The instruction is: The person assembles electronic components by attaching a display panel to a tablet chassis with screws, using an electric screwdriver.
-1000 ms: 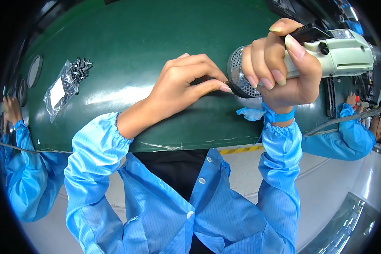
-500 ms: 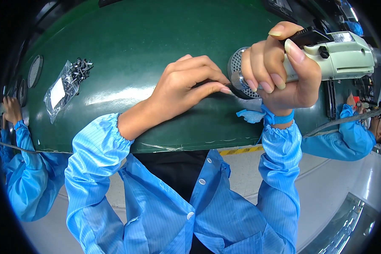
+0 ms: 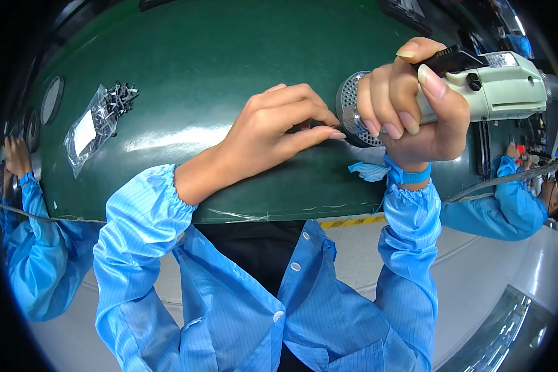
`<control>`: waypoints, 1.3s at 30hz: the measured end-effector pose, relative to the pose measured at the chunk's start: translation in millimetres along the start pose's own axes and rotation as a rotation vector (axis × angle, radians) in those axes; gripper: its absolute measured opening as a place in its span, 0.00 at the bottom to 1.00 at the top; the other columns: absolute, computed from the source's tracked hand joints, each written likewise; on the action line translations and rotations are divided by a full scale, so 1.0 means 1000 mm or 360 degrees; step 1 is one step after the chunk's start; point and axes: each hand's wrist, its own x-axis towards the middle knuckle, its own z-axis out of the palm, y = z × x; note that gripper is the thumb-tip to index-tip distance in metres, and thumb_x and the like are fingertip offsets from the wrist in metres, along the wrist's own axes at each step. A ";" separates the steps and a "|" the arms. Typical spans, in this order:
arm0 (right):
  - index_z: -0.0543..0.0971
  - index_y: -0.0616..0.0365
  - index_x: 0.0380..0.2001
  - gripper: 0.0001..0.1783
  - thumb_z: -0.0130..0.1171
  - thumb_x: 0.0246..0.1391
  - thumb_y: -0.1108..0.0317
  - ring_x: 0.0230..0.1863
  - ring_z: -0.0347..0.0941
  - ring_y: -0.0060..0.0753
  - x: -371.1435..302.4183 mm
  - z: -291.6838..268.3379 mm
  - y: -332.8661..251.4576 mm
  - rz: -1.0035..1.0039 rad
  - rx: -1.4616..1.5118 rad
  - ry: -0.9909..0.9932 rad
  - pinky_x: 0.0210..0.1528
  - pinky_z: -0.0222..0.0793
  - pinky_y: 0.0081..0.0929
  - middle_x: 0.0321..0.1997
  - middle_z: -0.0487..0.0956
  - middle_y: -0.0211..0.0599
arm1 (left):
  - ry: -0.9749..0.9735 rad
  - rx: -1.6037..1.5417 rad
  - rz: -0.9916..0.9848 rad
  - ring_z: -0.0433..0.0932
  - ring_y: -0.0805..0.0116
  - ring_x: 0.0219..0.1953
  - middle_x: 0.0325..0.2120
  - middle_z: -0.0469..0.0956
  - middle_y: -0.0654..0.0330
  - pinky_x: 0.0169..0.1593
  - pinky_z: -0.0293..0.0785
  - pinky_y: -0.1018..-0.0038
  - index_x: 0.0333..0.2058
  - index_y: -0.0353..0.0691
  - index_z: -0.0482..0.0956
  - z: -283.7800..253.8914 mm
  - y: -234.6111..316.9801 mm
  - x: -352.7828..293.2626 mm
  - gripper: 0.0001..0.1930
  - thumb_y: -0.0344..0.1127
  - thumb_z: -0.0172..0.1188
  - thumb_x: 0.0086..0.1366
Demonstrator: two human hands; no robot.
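My right hand [image 3: 415,102] grips a pale green electric screwdriver [image 3: 508,90] with a black lever, held level with its body pointing right. At its left end, around the metal collar, a round part with a perforated metal face [image 3: 348,93] shows, half hidden by my right fingers. My left hand [image 3: 279,124] is closed in a pinch at the left edge of that round part. Whatever its fingertips hold is hidden or too small to name.
On the green table [image 3: 198,56] at left lies a clear plastic bag [image 3: 90,133] with small black parts [image 3: 121,99] spilling from its mouth. A round mesh-faced disc [image 3: 51,100] stands farther left. Co-workers in blue sleeves [image 3: 514,208] sit at both sides. A grey cable [image 3: 508,180] crosses at right.
My left hand has shifted very slightly right, its thumb tip now nearer the round part. The screwdriver stays almost in place in my right hand.
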 end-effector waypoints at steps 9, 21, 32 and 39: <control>0.67 0.68 0.50 0.19 0.39 0.60 0.68 0.13 0.55 0.20 0.000 -0.001 0.001 -0.0014 -0.0007 -0.0004 0.20 0.59 0.25 0.12 0.57 0.24 | 0.0015 -0.0089 -0.0065 0.76 0.68 0.29 0.29 0.78 0.58 0.29 0.72 0.75 0.33 0.33 0.82 0.003 0.001 -0.001 0.09 0.27 0.69 0.53; 0.71 0.71 0.48 0.19 0.40 0.60 0.68 0.13 0.54 0.20 -0.002 -0.021 -0.011 -0.0044 -0.0124 0.0215 0.19 0.58 0.25 0.12 0.56 0.24 | -0.0121 0.0332 -0.0094 0.74 0.62 0.39 0.42 0.73 0.56 0.40 0.73 0.69 0.44 0.40 0.79 0.012 0.003 0.006 0.18 0.35 0.69 0.54; 0.72 0.73 0.44 0.18 0.45 0.56 0.69 0.11 0.53 0.19 -0.020 -0.044 -0.035 0.0007 -0.0336 0.0561 0.16 0.56 0.25 0.12 0.56 0.25 | -0.0428 0.0486 0.0299 0.74 0.60 0.42 0.37 0.77 0.61 0.43 0.75 0.68 0.38 0.40 0.82 0.013 -0.011 0.019 0.14 0.27 0.62 0.49; 0.73 0.74 0.41 0.15 0.47 0.54 0.72 0.09 0.54 0.20 -0.014 -0.036 -0.029 0.0056 -0.0298 0.0498 0.14 0.57 0.25 0.10 0.57 0.26 | -0.0452 0.0448 0.0392 0.78 0.57 0.42 0.44 0.78 0.56 0.43 0.77 0.68 0.42 0.39 0.82 -0.015 -0.018 0.035 0.19 0.21 0.60 0.48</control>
